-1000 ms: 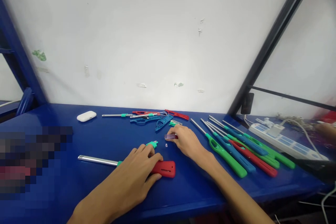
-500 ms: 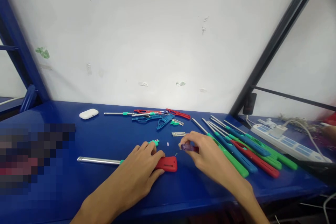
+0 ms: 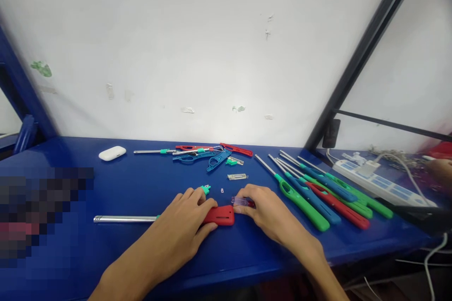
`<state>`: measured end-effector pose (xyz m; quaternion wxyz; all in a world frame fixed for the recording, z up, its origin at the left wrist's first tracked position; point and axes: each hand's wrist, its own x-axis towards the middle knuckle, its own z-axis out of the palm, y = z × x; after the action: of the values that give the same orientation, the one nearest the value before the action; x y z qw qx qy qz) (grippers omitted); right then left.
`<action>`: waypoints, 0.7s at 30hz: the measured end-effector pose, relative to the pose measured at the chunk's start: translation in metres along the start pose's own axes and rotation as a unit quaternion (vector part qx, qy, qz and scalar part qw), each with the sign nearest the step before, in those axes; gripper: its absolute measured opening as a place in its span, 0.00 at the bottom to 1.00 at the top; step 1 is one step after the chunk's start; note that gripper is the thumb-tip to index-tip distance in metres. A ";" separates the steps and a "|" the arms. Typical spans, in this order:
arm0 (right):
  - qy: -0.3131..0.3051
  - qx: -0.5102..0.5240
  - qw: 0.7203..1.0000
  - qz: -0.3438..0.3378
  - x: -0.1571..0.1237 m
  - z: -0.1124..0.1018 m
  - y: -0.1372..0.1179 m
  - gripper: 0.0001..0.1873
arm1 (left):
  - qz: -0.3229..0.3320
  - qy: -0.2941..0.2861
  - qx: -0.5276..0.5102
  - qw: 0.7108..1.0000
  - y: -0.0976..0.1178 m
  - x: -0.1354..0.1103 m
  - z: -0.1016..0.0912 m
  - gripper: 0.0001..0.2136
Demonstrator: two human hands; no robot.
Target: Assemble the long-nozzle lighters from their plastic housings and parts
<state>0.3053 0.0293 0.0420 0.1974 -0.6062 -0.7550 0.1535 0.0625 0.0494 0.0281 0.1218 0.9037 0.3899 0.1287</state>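
Note:
My left hand is closed over a red long-necked lighter that lies on the blue table, its metal tube pointing left. The lighter's red handle end shows past my fingertips. Just right of that end, my right hand pinches a small see-through purple piece; my fingers hide part of it, so its kind is unclear. Near my left fingers lies a green plastic part. A tiny pale part and a clear flat lighter insert sit beyond my hands.
Several assembled lighters in green, blue and red lie on the right. Opened red and blue lighter shells are heaped at the back. A white case is at back left, a power strip at far right, near another person's hand.
My right hand has moved left and slightly down, bringing the purple piece against or close to the red handle's end. My left hand keeps its hold. The whole view has shifted slightly.

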 end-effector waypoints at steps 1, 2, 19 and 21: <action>0.001 -0.003 1.000 -0.001 0.001 0.001 -0.001 0.03 | -0.003 -0.002 0.002 1.000 0.000 0.000 -0.001 0.10; 0.002 -0.006 1.000 -0.003 0.002 0.002 -0.001 0.05 | -0.007 -0.005 0.007 1.000 0.000 0.000 -0.002 0.10; 0.012 -0.010 1.000 -0.026 -0.010 -0.004 -0.015 0.10 | -0.014 -0.016 0.003 1.000 0.004 -0.001 -0.006 0.13; 0.009 -0.008 1.000 -0.024 -0.011 -0.003 -0.015 0.10 | -0.009 -0.015 -0.004 1.000 0.005 -0.001 -0.005 0.13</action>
<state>0.2964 0.0157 0.0507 0.2024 -0.5912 -0.7686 0.1371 0.0636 0.0463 0.0340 0.1324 0.9014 0.3955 0.1160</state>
